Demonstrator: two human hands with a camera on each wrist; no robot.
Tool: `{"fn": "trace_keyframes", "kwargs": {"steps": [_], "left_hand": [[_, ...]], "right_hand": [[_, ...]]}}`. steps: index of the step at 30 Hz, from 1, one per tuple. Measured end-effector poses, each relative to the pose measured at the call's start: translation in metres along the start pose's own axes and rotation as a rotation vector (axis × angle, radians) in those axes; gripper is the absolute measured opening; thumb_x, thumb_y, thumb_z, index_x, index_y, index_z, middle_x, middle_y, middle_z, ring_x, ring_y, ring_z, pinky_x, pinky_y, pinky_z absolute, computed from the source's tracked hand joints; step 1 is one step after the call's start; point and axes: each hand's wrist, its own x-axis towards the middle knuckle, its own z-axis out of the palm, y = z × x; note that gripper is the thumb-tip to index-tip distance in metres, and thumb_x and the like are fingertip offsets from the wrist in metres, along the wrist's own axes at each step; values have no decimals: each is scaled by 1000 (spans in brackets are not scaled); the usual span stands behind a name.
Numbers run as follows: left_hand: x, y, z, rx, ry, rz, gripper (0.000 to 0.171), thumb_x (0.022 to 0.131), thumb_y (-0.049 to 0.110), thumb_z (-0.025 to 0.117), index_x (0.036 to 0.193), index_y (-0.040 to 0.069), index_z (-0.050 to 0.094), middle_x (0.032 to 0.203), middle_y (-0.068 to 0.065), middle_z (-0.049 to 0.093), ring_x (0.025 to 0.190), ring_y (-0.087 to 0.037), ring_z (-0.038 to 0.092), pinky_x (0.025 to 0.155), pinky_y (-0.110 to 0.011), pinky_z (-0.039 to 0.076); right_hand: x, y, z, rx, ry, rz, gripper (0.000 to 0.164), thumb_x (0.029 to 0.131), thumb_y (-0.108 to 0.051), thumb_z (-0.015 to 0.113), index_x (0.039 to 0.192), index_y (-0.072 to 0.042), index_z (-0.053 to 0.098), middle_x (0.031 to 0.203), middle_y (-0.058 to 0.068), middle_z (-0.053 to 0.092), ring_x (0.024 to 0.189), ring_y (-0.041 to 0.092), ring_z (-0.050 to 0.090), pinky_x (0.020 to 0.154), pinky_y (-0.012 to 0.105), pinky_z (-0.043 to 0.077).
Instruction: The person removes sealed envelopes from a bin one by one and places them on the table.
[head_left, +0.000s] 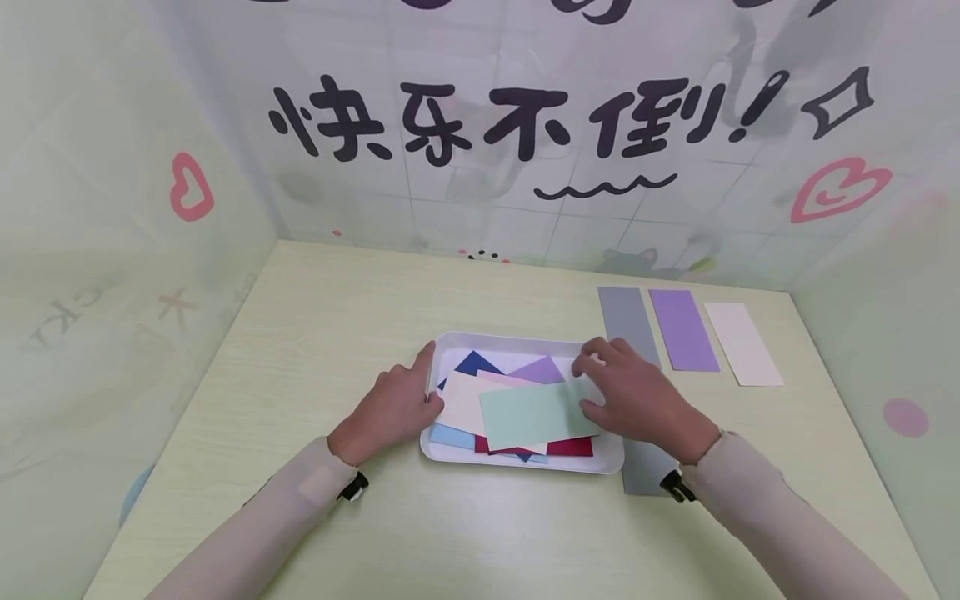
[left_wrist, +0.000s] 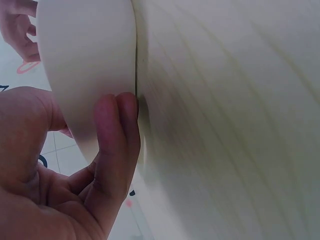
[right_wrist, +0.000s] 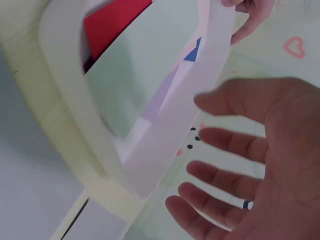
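A white plastic tray (head_left: 502, 342) stands on the table with a loose pile of coloured cards in it. On top lies a mint-green card (head_left: 536, 414), above a cream card (head_left: 461, 400), with red (head_left: 573, 447), dark blue, light blue, pink and purple ones partly covered. At the tray's left end my left hand (head_left: 393, 412) grips the rim, thumb over the edge and fingers against the outer wall (left_wrist: 90, 50). My right hand (head_left: 637, 396) is at the tray's right end. In the right wrist view its fingers are spread and loosely bent, holding nothing.
Grey strips (head_left: 628, 312) lie beside the tray on the right, one reaching under my right arm. Farther right are a purple card (head_left: 684, 329) and a pale pink card (head_left: 744, 343). Printed curtains (head_left: 480, 208) surround the wooden table (head_left: 322, 292) at back and sides.
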Motion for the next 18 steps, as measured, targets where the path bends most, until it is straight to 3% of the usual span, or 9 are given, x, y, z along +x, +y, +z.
{"fn": "trace_keyframes", "kwargs": {"steps": [8,13,18], "left_hand": [[1,-2,1,8,7,8,78,92,21,58,156,-1,18,57,-3,47,40,-14,41,41,-25,31],[0,-2,1,17,11,11,78,92,21,57,156,0,18,57,-3,47,41,-14,41,42,-25,31],[0,-3,0,14,11,18,77,91,21,56,155,-1,19,56,-3,46,41,-14,40,42,-25,30]], "right_hand": [[22,-18,11,27,-175,-191,53,78,-32,82,126,-22,61,134,-1,50,125,24,43,88,35,51],[29,-27,16,17,-223,-274,58,74,-34,84,126,-25,61,137,-1,48,124,23,43,90,36,49],[32,-31,21,-29,-258,-298,63,70,-32,86,127,-29,60,138,1,46,123,23,42,87,37,48]]}}
